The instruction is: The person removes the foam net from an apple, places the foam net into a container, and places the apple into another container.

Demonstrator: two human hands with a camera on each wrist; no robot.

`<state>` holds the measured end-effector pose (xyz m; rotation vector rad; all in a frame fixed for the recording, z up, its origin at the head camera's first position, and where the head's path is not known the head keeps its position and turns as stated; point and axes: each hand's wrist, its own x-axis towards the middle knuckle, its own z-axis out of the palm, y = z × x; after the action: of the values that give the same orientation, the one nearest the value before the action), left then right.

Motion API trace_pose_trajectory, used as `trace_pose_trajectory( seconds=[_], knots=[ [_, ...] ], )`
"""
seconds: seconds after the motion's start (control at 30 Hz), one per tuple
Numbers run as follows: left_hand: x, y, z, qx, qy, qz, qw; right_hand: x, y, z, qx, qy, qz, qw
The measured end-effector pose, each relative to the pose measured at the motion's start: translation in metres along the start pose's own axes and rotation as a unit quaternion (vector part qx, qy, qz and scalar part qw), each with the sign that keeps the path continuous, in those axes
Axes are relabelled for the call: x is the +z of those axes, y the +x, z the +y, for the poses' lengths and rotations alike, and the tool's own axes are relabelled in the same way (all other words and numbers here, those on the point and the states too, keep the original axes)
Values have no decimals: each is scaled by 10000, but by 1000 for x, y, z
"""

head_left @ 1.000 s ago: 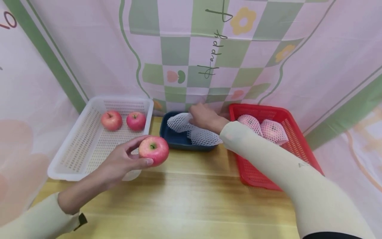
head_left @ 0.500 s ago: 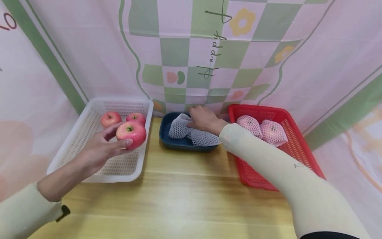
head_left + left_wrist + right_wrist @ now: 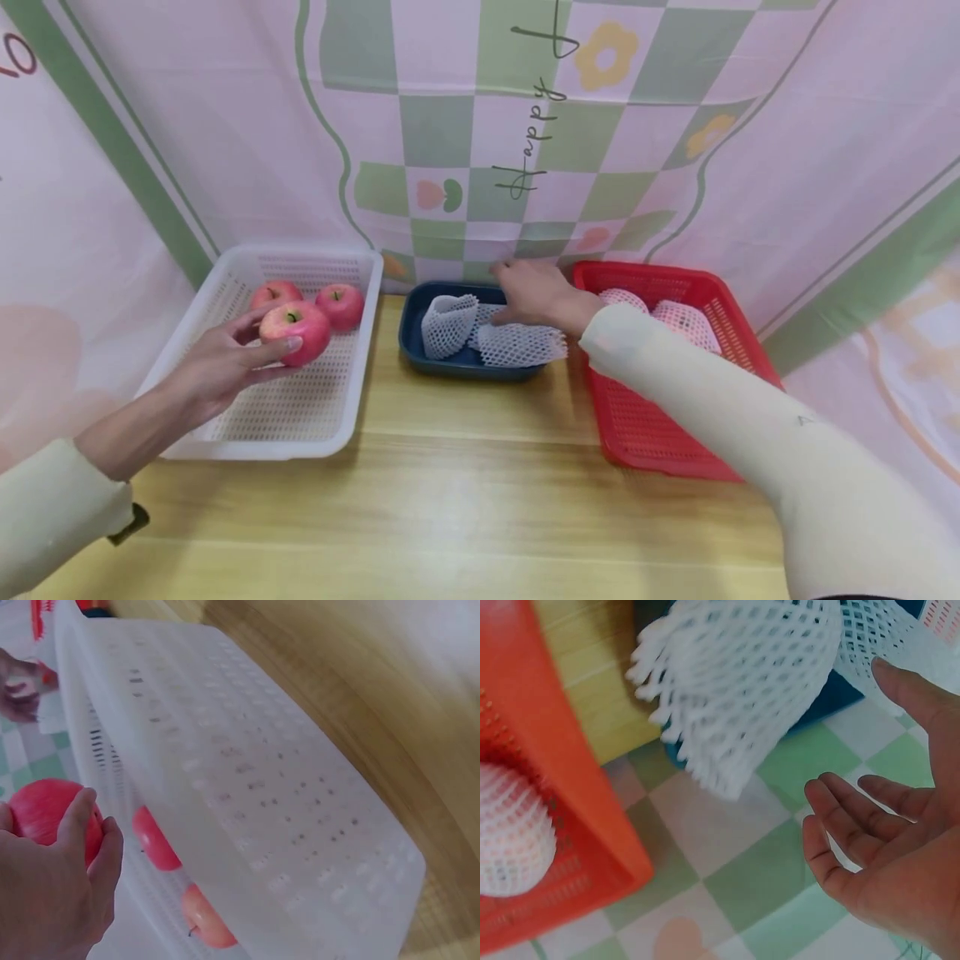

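Note:
My left hand (image 3: 213, 362) grips a red apple (image 3: 296, 333), thumb on the near side, over the white basket (image 3: 348, 408). In the left wrist view the fingers wrap the held apple (image 3: 45, 814) beside the basket's rim. Two more apples, one at the right (image 3: 341, 307) and one partly hidden behind the held one (image 3: 274, 292), lie in that basket. My right hand (image 3: 536, 292) hovers at the back of a dark blue tray (image 3: 411, 337). Its fingers are loosely bent around nothing in the right wrist view. White foam fruit nets (image 3: 450, 327) lie in the tray, one net (image 3: 742, 682) overhanging its side.
A red basket (image 3: 622, 417) at the right holds two net-wrapped apples (image 3: 686, 323), partly covered by my right sleeve. All containers stand on a wooden table (image 3: 465, 500). A checkered cloth (image 3: 435, 133) hangs right behind them.
My left hand has carried the apple leftward from the table's middle to over the white basket. My right hand has shifted slightly right, away from the left foam net, which now stands more upright.

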<state>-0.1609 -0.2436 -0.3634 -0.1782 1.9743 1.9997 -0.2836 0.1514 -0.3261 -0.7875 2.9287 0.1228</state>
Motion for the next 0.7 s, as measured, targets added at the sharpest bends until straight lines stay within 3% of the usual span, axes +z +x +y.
trace_pose_trajectory(
  seconds=[0.17, 0.3, 0.47, 0.7],
  knots=[
    [-8, 8, 2, -272, 282, -27, 9992, -11, -14, 14, -19, -44, -25, 10000],
    [-10, 16, 5, -433, 210, -120, 9988, -18, -29, 30, 14, 25, 3, 10000],
    [-11, 27, 2, -592, 105, -254, 9979, -25, -51, 54, 53, 398, 88, 9992],
    [-7, 37, -3, -748, 377, -227, 9962, -24, -81, 97, 211, 321, 138, 9992]
  ],
)
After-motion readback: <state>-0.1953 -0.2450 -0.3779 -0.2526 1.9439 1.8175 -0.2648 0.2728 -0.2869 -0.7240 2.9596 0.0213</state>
